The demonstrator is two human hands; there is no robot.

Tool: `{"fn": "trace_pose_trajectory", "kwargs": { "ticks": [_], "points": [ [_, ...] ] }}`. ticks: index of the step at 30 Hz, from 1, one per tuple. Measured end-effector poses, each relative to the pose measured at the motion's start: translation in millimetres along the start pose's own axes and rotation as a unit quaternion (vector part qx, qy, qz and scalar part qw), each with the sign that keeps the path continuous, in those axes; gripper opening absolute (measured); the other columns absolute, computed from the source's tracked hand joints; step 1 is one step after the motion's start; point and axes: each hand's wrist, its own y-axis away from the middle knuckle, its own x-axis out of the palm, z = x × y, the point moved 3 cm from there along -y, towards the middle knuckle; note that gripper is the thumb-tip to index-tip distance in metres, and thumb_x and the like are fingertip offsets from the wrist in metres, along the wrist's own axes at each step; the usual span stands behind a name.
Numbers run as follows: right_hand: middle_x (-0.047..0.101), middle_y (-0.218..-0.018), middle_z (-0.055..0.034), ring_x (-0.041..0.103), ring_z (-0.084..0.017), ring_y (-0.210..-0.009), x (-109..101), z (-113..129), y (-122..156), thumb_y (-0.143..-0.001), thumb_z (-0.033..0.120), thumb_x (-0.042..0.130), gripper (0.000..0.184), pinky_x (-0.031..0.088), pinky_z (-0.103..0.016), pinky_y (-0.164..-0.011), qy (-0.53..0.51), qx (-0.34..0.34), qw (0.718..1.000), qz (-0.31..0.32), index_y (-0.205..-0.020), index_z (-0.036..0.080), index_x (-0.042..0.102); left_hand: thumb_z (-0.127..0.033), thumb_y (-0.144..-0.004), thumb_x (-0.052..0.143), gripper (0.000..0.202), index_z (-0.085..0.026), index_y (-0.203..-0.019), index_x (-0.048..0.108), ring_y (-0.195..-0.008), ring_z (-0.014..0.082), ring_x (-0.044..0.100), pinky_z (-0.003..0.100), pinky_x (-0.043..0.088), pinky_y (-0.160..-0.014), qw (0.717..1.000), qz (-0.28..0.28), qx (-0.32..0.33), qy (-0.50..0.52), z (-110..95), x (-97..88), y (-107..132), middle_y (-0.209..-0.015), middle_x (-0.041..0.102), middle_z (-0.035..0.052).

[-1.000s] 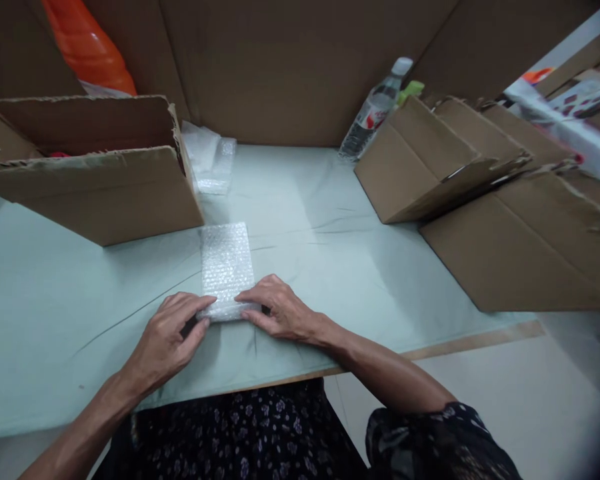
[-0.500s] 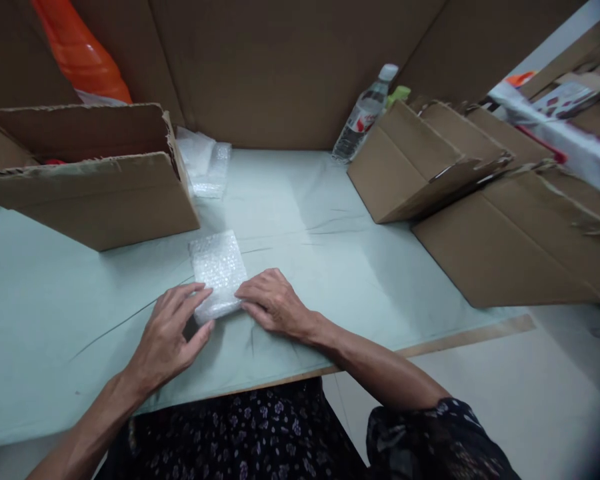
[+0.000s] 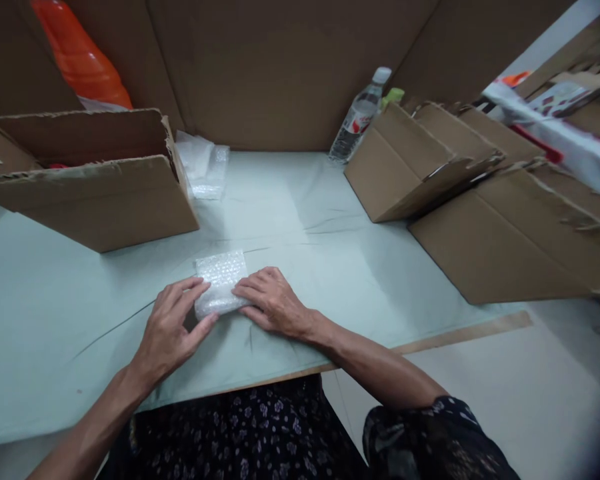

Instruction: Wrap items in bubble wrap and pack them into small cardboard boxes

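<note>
A piece of clear bubble wrap (image 3: 223, 268) lies on the pale green tablecloth, its near end rolled into a thick fold and its far part flat. My left hand (image 3: 167, 325) holds the left end of that fold, fingertips on top and thumb at the near side. At the right end, my right hand (image 3: 275, 303) grips the fold with bent fingers on top and the thumb tucked low. Whether anything is wrapped inside the fold is hidden.
An open cardboard box (image 3: 130, 200) stands at the left, with more bubble wrap (image 3: 213, 173) beside it. Behind it is an orange bottle (image 3: 87, 63). On the right are a water bottle (image 3: 357, 120) and cardboard boxes (image 3: 505, 233). A cardboard panel (image 3: 290, 73) rises at the back.
The flat part of the bubble wrap has become shorter, its far edge drawn nearer, and the near fold looks thicker. Both hands have stayed at its two ends.
</note>
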Motion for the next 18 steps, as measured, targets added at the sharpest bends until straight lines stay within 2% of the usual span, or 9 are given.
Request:
{"fn": "trace_pose_trajectory", "kwargs": {
  "ticks": [2,5,8,11,15,18],
  "points": [
    [0.076,-0.111,-0.0074,0.065,-0.021,-0.101,1,-1,1,-0.096,0.027,0.063,0.028,0.043,-0.043,-0.099,-0.058,0.018,0.998,-0.007,-0.122,0.018,0.067,-0.031,-0.093,0.062,0.034,-0.021,-0.127,0.062,-0.107,0.0246,0.066,0.04,0.053,-0.093,0.999,0.026,0.012,0.02,-6,-3.5,5,-0.115,0.071,0.0092],
    [0.077,-0.111,-0.0055,0.066,-0.019,-0.097,3,-1,3,-0.096,0.03,0.064,0.034,0.047,-0.039,-0.096,-0.119,0.036,0.992,-0.008,-0.129,0.019,0.065,-0.032,-0.096,0.058,0.034,-0.021,-0.128,0.061,-0.097,0.0215,0.067,0.035,0.056,-0.084,0.997,0.053,-0.033,0.044,-7,-6.2,8,-0.107,0.073,0.0066],
    [0.071,-0.125,-0.0103,0.064,-0.023,-0.11,-1,-1,2,-0.096,0.037,0.063,0.039,0.047,-0.042,-0.095,-0.075,0.048,0.995,-0.048,-0.131,0.02,0.063,-0.036,-0.096,0.055,0.032,-0.019,-0.121,0.066,-0.091,0.023,0.067,0.039,0.056,-0.083,0.997,0.043,-0.06,0.017,-1,-3.4,5,-0.102,0.074,0.0074],
    [0.066,-0.132,-0.0143,0.06,-0.028,-0.116,-8,1,1,-0.095,0.046,0.063,0.042,0.044,-0.046,-0.098,-0.013,0.022,0.996,-0.084,-0.128,0.02,0.063,-0.038,-0.097,0.051,0.033,-0.016,-0.114,0.069,-0.09,0.0263,0.066,0.043,0.054,-0.083,0.998,0.029,-0.054,-0.034,6,2.7,1,-0.098,0.074,0.0098],
    [0.064,-0.135,-0.0144,0.054,-0.03,-0.126,-5,4,-1,-0.092,0.048,0.067,0.047,0.04,-0.05,-0.103,0.04,-0.043,0.998,-0.025,-0.13,0.02,0.06,-0.04,-0.098,0.048,0.037,-0.014,-0.116,0.068,-0.102,0.0309,0.064,0.048,0.053,-0.09,0.995,0.014,-0.063,-0.071,13,5.6,2,-0.111,0.07,0.0151],
    [0.063,-0.137,-0.0149,0.051,-0.03,-0.129,3,1,-1,-0.093,0.037,0.068,0.042,0.039,-0.05,-0.103,0.07,-0.05,0.996,0.01,-0.129,0.018,0.06,-0.044,-0.098,0.049,0.04,-0.016,-0.118,0.068,-0.111,0.0314,0.062,0.049,0.052,-0.097,0.995,0.004,-0.084,-0.052,10,2.1,3,-0.118,0.067,0.0155]
  ]
}}
